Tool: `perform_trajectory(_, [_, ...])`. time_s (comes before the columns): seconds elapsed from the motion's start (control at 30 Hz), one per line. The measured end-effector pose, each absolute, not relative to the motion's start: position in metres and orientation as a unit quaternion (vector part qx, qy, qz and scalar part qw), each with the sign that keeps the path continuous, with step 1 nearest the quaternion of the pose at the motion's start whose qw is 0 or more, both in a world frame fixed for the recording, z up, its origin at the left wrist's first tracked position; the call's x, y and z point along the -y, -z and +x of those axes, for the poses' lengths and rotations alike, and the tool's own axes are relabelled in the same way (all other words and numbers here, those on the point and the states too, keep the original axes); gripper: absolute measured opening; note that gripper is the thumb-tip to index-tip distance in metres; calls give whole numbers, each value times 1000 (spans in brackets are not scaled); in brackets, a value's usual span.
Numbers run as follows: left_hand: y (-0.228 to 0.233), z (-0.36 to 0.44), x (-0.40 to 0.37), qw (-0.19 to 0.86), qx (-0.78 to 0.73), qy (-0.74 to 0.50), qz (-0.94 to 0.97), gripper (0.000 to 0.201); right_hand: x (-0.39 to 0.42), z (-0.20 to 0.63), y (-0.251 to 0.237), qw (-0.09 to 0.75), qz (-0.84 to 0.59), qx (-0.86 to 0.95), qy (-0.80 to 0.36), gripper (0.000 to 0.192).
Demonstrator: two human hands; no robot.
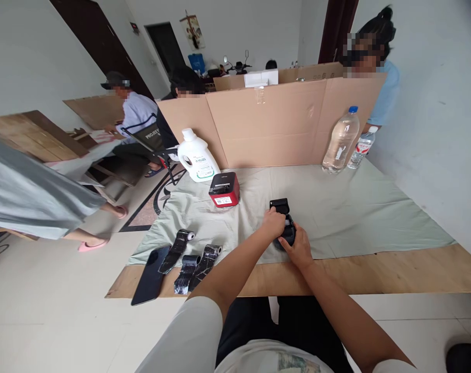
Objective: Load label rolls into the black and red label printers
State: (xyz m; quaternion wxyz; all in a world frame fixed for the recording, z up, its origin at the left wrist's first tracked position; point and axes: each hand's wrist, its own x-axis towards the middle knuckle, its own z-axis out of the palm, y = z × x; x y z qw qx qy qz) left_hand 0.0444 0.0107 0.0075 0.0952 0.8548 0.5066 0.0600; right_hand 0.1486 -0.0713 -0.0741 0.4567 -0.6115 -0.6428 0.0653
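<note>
A small black device that looks like a portable printer (289,237) sits near the front of the cloth, its lid (279,205) flipped up toward the back. My right hand (299,247) wraps its right side, thumb across the near edge. Over the opening, my left hand (274,223) is closed with the fingers bent into or against the compartment; whatever it pinches is hidden. Something pale shows inside the opening. To the left lie three partly unrolled dark rolls: one (178,250) farther off, one (187,273) near the front, and one (205,264) beside it.
A dark phone (151,274) overhangs the table's front-left edge. Behind stand a red-and-black box-shaped printer (224,190), a white jug (197,158), a large water bottle (341,141) and a smaller one (362,148). A cardboard screen (270,124) closes the back. Other people are around.
</note>
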Motion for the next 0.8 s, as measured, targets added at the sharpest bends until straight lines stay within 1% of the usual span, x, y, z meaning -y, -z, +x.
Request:
perform_trajectory(0.07, [-11, 51, -15, 93, -514, -14, 853, 5, 71, 149, 75, 458, -610, 643, -64, 79])
perform_trajectory(0.13, [-14, 57, -18, 77, -516, 22, 853, 7, 71, 149, 76, 460, -606, 647, -60, 84])
perform_trajectory(0.27, [-17, 58, -15, 51, -515, 50, 854, 18, 70, 150, 80, 451, -601, 658, -48, 98])
perform_trajectory(0.4, [-14, 51, -8, 42, -534, 25, 844, 28, 70, 150, 80, 443, -600, 665, -35, 100])
perform_trajectory(0.6, [-11, 38, -1, 50, -540, -7, 840, 26, 70, 150, 78, 430, -594, 680, -27, 96])
perform_trajectory(0.73, [-10, 37, 0, 55, -513, -19, 856, 24, 69, 150, 82, 431, -598, 676, -7, 96])
perform_trajectory(0.8, [-12, 37, -1, 72, -498, -34, 864, 27, 69, 150, 82, 432, -598, 675, -1, 96])
